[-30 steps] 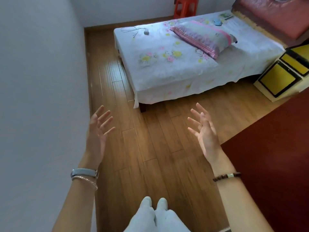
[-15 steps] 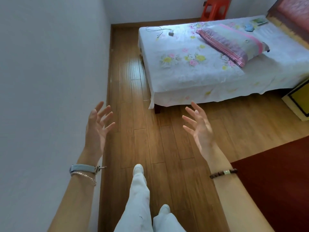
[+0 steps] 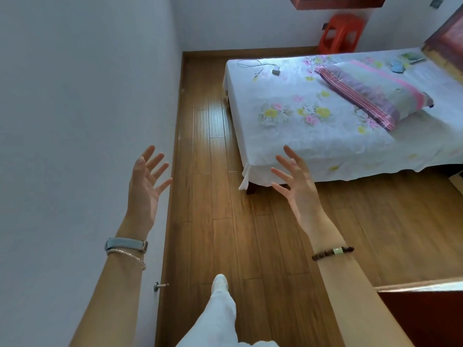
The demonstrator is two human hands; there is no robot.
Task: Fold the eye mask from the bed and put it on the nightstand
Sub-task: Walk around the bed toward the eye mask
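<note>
Two hands are raised, palms turned inward and fingers spread wide, and nothing is held in either. The left hand (image 3: 145, 186) is seen close to the wall; the right hand (image 3: 299, 189) is held over the floor just short of the bed (image 3: 288, 136) corner. The mask (image 3: 397, 66), a small blue shape, is found well beyond the right hand and off to its right, on the far part of the bed past the pillow (image 3: 373, 96) and just beside a small booklet (image 3: 411, 57). A charger (image 3: 276, 70) with its cable lies ahead of the right hand, apart from the mask. No nightstand can be made out here.

The mask is judged to be light, soft and limp, so it is expected to sag when lifted and to fold easily down its middle. A grip at both ends, one in each hand, is thought best, with the strap gathered in so that it is not left dangling. Little risk of damage is expected; a loose fold that springs open is the likelier trouble.
</note>
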